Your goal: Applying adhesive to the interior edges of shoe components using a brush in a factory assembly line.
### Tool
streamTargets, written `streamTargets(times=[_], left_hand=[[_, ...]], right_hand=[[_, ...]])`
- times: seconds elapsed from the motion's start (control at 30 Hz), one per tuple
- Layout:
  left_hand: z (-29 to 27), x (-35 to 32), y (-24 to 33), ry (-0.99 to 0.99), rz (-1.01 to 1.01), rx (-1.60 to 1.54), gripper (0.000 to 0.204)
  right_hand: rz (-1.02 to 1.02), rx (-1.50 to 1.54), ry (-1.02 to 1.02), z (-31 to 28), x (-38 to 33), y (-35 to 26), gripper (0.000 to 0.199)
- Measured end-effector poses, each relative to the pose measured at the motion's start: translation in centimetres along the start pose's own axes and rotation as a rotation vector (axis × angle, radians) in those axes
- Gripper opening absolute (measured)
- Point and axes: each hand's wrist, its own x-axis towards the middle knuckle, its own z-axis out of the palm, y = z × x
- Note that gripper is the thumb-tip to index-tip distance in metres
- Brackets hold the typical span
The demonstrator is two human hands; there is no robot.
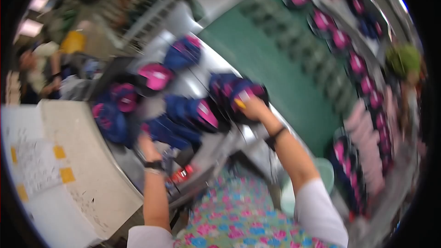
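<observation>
Several navy-and-pink pieces that look like shoe uppers (188, 112) lie in clusters on the metal work surface (193, 85) before me. My right hand (252, 106), with a dark band at the wrist, reaches over a navy-and-pink upper (229, 87) at the belt's near edge. Its fingers are bent down onto that piece, and a small yellow spot shows at a fingertip. Lower left, my left hand (147, 147) is beside another navy upper (165, 131). Blur hides its fingers, so I cannot tell whether it grips anything.
A green conveyor belt (275, 59) carries a row of dark green pieces (303, 50). Pink-lined shoes (356, 62) line its far side, near pink pieces (365, 142). A cream machine housing (87, 156) stands left, a pale green bucket (325, 174) right. Other people work beyond.
</observation>
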Motion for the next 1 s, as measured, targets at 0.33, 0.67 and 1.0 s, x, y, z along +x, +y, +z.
streamTargets(times=[0.33,0.67,1.0], left_hand=[[24.0,-4.7,6.5,-0.745,1.347,0.904,0.064],[26.1,-0.6,0.3,-0.745,1.113,1.252,0.063],[17.9,-13.5,4.4,-1.400,0.258,0.531,0.085]], right_hand=[[0.485,0.846,0.069,-6.0,-1.2,-0.2,0.053],[0.495,0.645,0.093,-5.1,-0.4,-1.5,0.043],[-0.297,0.629,0.351,-10.2,-20.6,-6.7,0.032]])
